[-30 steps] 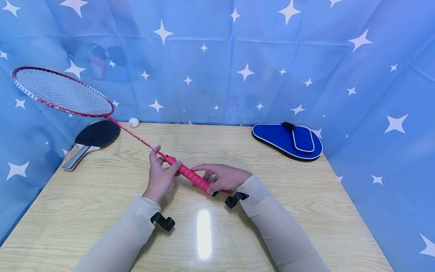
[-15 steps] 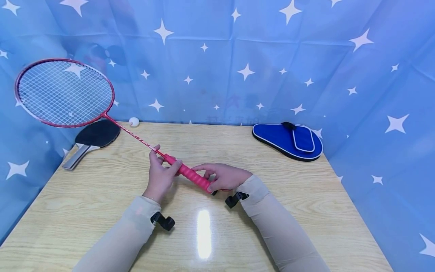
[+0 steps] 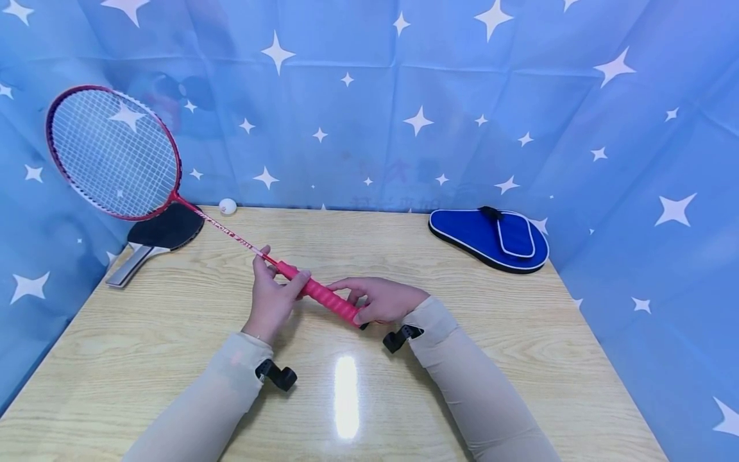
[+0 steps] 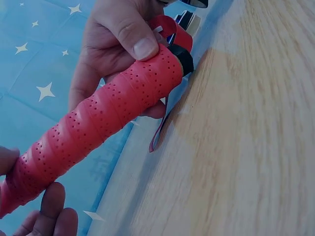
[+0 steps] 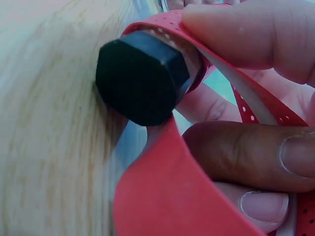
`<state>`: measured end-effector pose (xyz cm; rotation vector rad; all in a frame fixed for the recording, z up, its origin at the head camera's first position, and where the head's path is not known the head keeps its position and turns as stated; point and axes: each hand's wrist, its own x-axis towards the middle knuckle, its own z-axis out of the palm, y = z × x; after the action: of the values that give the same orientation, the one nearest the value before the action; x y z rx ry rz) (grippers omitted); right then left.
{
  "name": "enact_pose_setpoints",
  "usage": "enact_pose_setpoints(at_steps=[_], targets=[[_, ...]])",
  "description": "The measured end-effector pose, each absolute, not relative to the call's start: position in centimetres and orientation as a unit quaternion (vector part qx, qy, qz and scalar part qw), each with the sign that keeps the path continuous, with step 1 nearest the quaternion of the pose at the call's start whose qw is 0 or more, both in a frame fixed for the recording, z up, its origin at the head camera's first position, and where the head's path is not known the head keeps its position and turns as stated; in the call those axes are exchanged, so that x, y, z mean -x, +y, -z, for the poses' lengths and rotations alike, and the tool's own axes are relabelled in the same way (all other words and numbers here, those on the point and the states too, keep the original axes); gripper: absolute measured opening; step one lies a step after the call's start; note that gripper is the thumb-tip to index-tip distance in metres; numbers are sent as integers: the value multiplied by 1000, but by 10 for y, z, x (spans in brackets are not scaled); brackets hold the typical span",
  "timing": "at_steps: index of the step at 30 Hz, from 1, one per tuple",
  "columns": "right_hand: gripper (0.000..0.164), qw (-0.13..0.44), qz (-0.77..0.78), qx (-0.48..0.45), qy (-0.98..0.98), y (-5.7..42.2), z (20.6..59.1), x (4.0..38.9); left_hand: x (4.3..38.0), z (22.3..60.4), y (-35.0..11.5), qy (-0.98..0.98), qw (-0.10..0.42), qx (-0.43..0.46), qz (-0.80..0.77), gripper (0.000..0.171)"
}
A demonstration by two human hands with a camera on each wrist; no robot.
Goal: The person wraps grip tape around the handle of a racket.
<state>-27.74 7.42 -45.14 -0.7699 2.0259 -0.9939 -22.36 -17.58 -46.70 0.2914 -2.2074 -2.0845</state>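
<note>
A red badminton racket [image 3: 204, 221] slants up to the left in the head view, its strung head over the backdrop. My left hand [image 3: 272, 307] holds the upper handle between thumb and fingers. Perforated red grip tape [image 4: 98, 120] spirals round the handle. At the lower end my right hand [image 3: 394, 300] has its thumb pressed on the tape, beside the black butt cap [image 5: 140, 78]. From there a loose red strip [image 5: 157, 191] hangs among the right fingers in the right wrist view.
A black table tennis bat [image 3: 173, 230] lies at the table's back left, partly behind the racket head. Near it is a white ball [image 3: 228, 206]. A blue bat case [image 3: 473, 234] lies at the back right of the wooden table [image 3: 346, 234]. Starry blue cloth hangs behind.
The racket has turned about its shaft, so its strung face now shows much wider to the head camera and its top edge sits higher. Both hands have stayed nearly in place.
</note>
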Motion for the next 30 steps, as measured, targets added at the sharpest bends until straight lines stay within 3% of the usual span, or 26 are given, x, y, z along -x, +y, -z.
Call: enact_pose_setpoints(at_steps=[18,30], targets=[[72,378,384,286,792,77,448,279,226,468,-179,-729,36,-107,675,92],[68,355,364,303,806,74,451,278,225,469,-177,-738,57,-94,666,92]])
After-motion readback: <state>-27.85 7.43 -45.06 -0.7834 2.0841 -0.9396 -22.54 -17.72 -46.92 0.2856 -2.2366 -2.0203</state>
